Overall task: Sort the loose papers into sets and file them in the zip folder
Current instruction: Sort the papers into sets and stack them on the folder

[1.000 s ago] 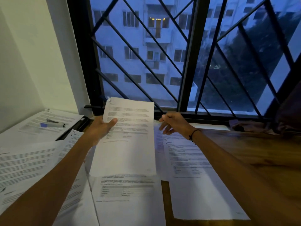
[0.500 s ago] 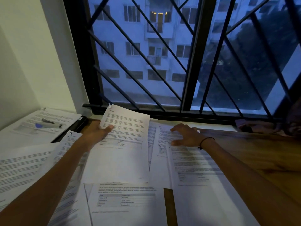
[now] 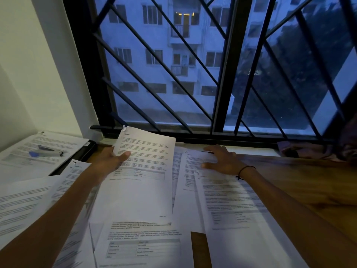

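The left hand (image 3: 111, 161) is gripping a stapled set of papers (image 3: 141, 171) by its left edge, thumb lying across the top sheet and fingers tucked beneath. The set is tilting up at its far end, near the back edge of the table (image 3: 301, 182), while its near end is resting on the other sheets. The right hand (image 3: 222, 161) is lying flat, fingers spread and straight, pressing on a loose sheet (image 3: 193, 165) just to the right of the held set. A dark band (image 3: 246, 169) is circling the right wrist. More printed sheets (image 3: 146, 242) are overlapping along the near edge and across the left side of the table. At the far left corner, a blue pen (image 3: 41, 152) is resting on another sheet, which is partly covering a dark folder (image 3: 87, 151). A window grille (image 3: 224, 74) is standing behind the table's back edge.
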{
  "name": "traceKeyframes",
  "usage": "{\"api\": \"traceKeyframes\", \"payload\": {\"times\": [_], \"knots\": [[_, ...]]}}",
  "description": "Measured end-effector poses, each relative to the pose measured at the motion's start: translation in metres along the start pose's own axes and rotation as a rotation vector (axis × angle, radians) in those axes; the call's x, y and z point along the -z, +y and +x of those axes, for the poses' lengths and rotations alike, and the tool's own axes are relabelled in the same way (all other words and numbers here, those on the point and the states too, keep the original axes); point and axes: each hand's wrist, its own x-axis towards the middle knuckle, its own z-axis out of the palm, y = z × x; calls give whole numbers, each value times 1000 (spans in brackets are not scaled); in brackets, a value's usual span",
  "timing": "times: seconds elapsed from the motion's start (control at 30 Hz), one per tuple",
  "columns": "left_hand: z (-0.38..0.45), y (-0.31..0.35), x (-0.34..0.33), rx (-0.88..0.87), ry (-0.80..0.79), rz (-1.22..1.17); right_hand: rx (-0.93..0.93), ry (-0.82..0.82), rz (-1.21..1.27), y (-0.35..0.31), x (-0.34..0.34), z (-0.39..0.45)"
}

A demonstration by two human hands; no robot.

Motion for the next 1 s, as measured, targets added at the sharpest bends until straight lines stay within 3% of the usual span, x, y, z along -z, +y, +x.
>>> {"api": "traceKeyframes", "payload": {"times": [0.1, 0.53, 1.0], "knots": [[2, 1, 3, -17, -36, -23, -11, 35, -51, 4, 2, 6], [1, 0, 6, 20, -101, -113, -99, -78, -89, -3, 17, 28], [4, -5, 3, 47, -96, -98, 109, 192, 115, -3, 21, 21]]}}
